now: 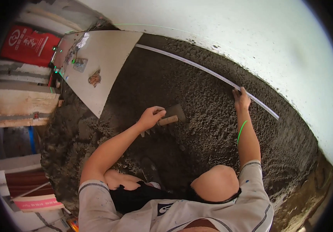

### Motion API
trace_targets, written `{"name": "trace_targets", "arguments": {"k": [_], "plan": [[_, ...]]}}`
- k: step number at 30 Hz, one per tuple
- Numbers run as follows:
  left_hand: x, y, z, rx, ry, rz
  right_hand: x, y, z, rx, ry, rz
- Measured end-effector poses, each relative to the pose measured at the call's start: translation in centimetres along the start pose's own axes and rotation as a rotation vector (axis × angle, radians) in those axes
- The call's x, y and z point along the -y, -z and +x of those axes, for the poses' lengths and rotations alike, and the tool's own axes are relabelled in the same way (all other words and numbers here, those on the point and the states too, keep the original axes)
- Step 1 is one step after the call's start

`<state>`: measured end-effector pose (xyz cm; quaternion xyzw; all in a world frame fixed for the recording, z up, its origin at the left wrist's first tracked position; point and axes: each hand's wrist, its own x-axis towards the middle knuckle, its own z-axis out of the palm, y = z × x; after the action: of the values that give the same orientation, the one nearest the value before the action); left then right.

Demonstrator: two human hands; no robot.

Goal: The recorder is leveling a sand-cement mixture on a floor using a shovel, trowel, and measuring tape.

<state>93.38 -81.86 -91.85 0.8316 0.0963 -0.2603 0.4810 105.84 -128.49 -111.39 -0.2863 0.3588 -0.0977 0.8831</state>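
Note:
Out to the right, my right hand (242,100) grips a long, pale metal straightedge (197,66) lying across the wet grey mortar (209,100). The fingers close around the bar nearer its right end. My left hand (151,117) is at the middle, its fingers curled and pressed together; whatever they hold, if anything, is hidden. Just right of its fingertips is a plastering trowel (179,111) with a grey blade and a light wooden handle. Whether the hand touches it, I cannot tell. A green laser line crosses my right forearm.
A large pale board (114,58) lies at the far left, bearing a grey metal plate (80,65) and a brown clump (94,78). Green lights shine at its left edge. A white wall (251,31) borders the mortar. Left are a red bag (29,46) and a wooden box (19,106).

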Motion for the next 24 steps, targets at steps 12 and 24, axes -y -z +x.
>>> {"name": "trace_targets", "arguments": {"k": [12,24], "plan": [[0.0,-1.0,0.7,0.045,0.077,-0.017,-0.1,-5.1,-1.2,-0.148,-0.107,-0.081],[0.7,-1.2,1.4,0.07,0.109,0.017,5.4,0.8,-5.8,-0.001,-0.083,-0.653]]}}
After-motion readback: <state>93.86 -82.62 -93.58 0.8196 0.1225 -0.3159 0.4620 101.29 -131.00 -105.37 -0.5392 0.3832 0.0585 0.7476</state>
